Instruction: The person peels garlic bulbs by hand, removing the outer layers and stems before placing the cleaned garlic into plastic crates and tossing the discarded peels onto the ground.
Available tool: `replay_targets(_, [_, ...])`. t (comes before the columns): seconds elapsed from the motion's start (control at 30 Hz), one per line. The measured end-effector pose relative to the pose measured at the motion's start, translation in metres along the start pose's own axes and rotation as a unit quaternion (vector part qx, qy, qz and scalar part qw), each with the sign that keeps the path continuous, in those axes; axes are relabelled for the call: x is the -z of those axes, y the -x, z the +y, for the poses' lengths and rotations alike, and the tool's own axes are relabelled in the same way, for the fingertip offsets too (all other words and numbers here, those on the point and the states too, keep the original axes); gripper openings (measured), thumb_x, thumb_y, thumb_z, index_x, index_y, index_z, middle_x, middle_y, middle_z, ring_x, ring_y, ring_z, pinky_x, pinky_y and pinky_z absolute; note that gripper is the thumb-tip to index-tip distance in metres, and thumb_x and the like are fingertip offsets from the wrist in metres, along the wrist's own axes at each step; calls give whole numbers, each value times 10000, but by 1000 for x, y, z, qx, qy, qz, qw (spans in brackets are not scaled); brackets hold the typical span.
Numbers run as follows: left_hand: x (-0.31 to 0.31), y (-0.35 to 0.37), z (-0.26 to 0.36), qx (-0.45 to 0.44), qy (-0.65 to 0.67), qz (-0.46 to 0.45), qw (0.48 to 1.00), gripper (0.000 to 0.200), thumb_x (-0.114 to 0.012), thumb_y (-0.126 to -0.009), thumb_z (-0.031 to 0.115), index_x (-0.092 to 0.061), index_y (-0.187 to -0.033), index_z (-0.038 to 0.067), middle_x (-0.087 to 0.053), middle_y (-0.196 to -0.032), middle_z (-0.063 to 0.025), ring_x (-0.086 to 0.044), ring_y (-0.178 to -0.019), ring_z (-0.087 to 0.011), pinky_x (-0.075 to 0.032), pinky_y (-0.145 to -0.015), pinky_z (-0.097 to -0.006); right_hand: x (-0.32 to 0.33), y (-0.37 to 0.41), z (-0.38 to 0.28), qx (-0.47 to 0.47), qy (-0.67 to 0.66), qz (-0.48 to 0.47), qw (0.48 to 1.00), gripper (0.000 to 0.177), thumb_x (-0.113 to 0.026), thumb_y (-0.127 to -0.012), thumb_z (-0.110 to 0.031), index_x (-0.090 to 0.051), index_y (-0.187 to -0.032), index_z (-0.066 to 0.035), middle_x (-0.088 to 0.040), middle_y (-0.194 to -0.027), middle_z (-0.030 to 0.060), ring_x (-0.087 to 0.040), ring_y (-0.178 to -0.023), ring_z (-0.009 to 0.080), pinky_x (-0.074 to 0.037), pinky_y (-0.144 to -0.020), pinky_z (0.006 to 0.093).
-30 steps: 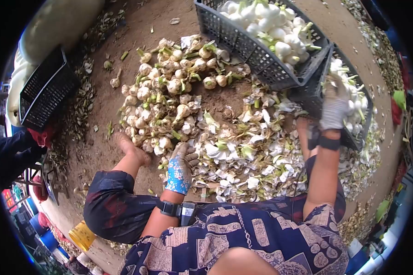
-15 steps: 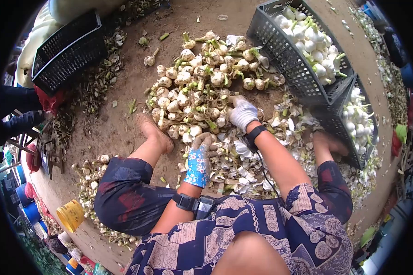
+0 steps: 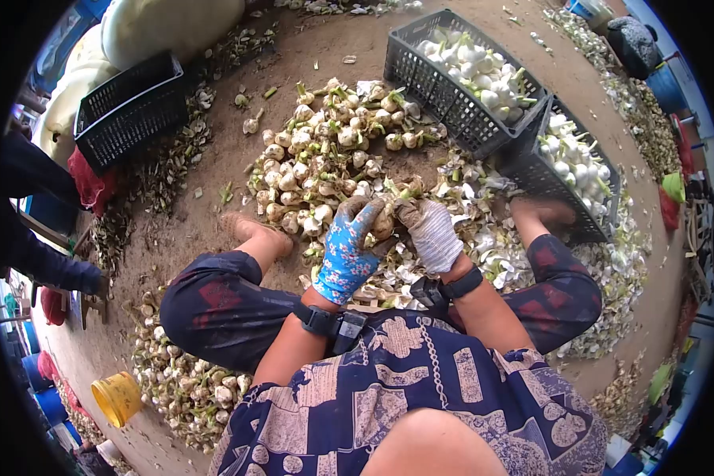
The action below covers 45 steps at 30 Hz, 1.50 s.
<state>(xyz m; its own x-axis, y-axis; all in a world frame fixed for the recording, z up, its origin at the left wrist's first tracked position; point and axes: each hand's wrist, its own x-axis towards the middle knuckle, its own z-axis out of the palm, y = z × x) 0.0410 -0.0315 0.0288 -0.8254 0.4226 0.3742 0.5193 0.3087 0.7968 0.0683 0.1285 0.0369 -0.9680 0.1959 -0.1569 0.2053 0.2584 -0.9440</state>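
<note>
A garlic bulb (image 3: 383, 224) with soil on its skin is held between my two hands, just in front of the pile. My left hand (image 3: 349, 250), in a blue floral glove with soiled fingers, is closed round the bulb's left side. From the right, my right hand (image 3: 434, 236), in a whitish striped glove, has its fingers curled in at the bulb's stem side. Its fingertips are partly hidden. Beyond both hands spreads a heap of unpeeled garlic bulbs (image 3: 297, 170), several with green stem stubs. Loose garlic skins (image 3: 484, 258) cover the ground to the right.
Two black crates of white garlic stand at the right, one (image 3: 444, 99) behind the other (image 3: 543, 170). Another black crate (image 3: 127, 115) is at the upper left, near a person's dark-clothed legs (image 3: 44, 246). A yellow bucket (image 3: 117, 399) and more garlic (image 3: 186, 385) lie lower left.
My right hand has drawn back from the heap toward my left hand. Both hands are now together on a garlic bulb. The whole view has shifted slightly.
</note>
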Motion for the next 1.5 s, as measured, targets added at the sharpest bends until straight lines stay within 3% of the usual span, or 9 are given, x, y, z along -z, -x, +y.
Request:
replay_targets(0.27, [5,22,-14,59,175,-1,983,564,-734,-660,65,-510,-1177,24,-548,-1107,-129,-561,-980,-272,-466,-841,-353,-2,27,-23,-58,-129,-51,989,202,-546,-895,-220,-576,-922,-21,-516,-561,-16,-450,-422,50,-341,-372,200])
replay_targets(0.37, [14,23,-7,383,780,-50,492,536,-591,-840,418,-493,-1214,47,-589,-1105,-111,-574,-944,-216,-485,-735,-314,5,33,-26,-139,-386,-154,899,218,-570,-886,-221,-565,-1012,-44,-493,-562,-31,-388,-402,29,-298,-355,173])
replay_targets(0.53, [6,18,-14,151,154,49,975,496,-571,-888,332,-442,-1246,14,-542,-1121,-81,-520,-964,-149,-448,-827,-294,7,29,-3,-125,-384,-110,908,220,-557,-887,-291,-569,-968,-87,-503,-600,-43,-410,-425,16,-306,-374,156])
replay_targets(0.67, [-9,24,-24,268,782,-112,552,584,-723,-766,220,-452,-1246,28,-548,-1182,-118,-548,-1063,-251,-445,-921,-357,9,37,-29,-236,-579,-183,759,200,-549,-875,-232,-586,-939,-47,-526,-571,-12,-396,-385,22,-301,-341,154])
replay_targets(0.83, [3,8,-16,302,459,-53,834,473,-672,-820,230,-488,-1201,18,-564,-1142,-102,-561,-1034,-194,-485,-857,-324,16,27,-13,-149,-434,-185,869,237,-543,-897,-288,-549,-884,-51,-521,-583,-18,-418,-380,44,-315,-348,173])
replay_targets(0.9, [-8,13,-29,363,491,-45,790,357,-628,-859,239,-531,-1126,24,-605,-1048,-105,-586,-969,-181,-505,-815,-295,-2,21,-15,239,87,-80,964,280,-533,-903,-299,-582,-881,-25,-561,-606,13,-456,-430,67,-355,-404,210])
replay_targets(1.13, [0,-7,-30,411,753,188,478,237,-519,-863,227,-583,-953,17,-586,-1071,-127,-597,-967,-268,-527,-778,-421,100,39,28,-51,-484,-172,857,396,-560,-807,-346,-574,-1076,-56,-613,-1039,146,-604,-916,291,-498,-800,447])
replay_targets(1.27, [-19,-2,-41,349,666,161,639,235,-534,-829,174,-571,-975,-6,-624,-1010,-142,-621,-932,-281,-551,-755,-376,72,-7,20,-98,644,-221,726,388,-608,-789,-367,-601,-1000,-41,-646,-870,199,-635,-837,333,-505,-706,411])
replay_targets(1.5, [-24,-14,-24,56,60,49,995,147,-699,-757,97,-571,-743,26,-566,-985,-145,-545,-880,-265,-436,-772,-360,-6,-3,3,-12,296,-193,935,235,-612,-730,-226,-639,-828,-15,-622,-766,211,-604,-707,371,-481,-640,437])
